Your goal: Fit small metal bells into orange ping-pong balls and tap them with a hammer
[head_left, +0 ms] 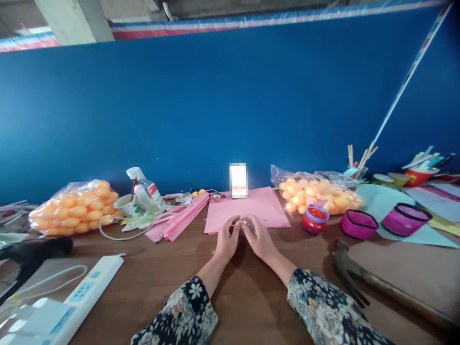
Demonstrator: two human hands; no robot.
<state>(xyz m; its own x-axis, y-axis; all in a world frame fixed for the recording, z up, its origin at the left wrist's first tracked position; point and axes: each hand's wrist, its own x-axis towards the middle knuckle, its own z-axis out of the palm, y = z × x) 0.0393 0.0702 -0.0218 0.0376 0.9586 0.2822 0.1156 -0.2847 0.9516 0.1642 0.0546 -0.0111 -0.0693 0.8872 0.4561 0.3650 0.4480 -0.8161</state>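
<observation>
— Beginning with your surface, it is a brown wooden table (244,306), and a blue partition (215,96) stands along its far side. Above it, at the left, rises a pale pillar (74,21).

— And what lies around?

— Pink paper (266,203) lies flat just beyond your left hand (227,239) and your right hand (261,240). A clear bag of orange balls (75,211) is at your far left; a hammer (388,288) lies at your near right, a white power strip (91,282) at your near left.

— How are your fingers?

— On both hands they are narrow, with the tips closed together around one small shiny object (242,221), by the near edge of the pink paper.

— Which way does it point?

— I cannot tell you this. It is too small, and your fingertips hide part of it, so its long axis cannot be read.
</observation>
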